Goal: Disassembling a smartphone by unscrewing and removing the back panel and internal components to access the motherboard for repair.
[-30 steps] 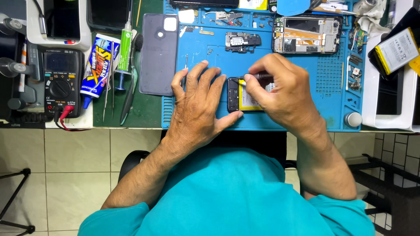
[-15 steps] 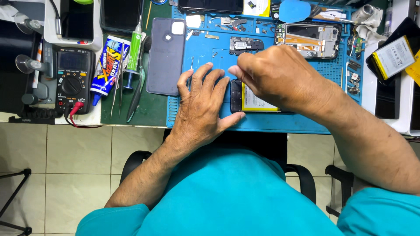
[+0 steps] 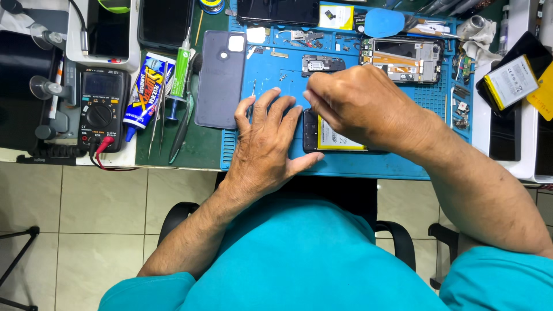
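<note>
Multimeter (image 3: 99, 109): sits at the far left of the counter, its red lead trailing to the near edge, well apart from the work and out of the way of both arms.
Glue tube (image 3: 145, 92): lies aslant just right of the multimeter, with a green syringe (image 3: 182, 72) and thin tweezers (image 3: 184, 124) beside it on the green mat, within reach of the left arm.
Back cover (image 3: 220, 78): a dark phone shell lying flat, outside up, at the left border of the blue mat (image 3: 271, 75); probably set there to keep it off the work area.
Left hand (image 3: 271, 144): lies flat, fingers spread, on the blue mat, touching the left end of the opened phone (image 3: 340, 141); its grip is apart, pressing down rather than holding, likely to steady the phone.
Opened phone: rests near the middle of the blue mat, close to its near edge, with a pale battery showing inside.
Right hand (image 3: 357, 103): arches over the phone's far left part, fingertips pinched together on something small; what it holds I cannot tell.
Phone frame (image 3: 400, 57): lies farther off to the right, with small parts around it.
Open room: a bare strip of blue mat lies between the back cover and the hands; the near edge is close, so little room lies that way.
</note>
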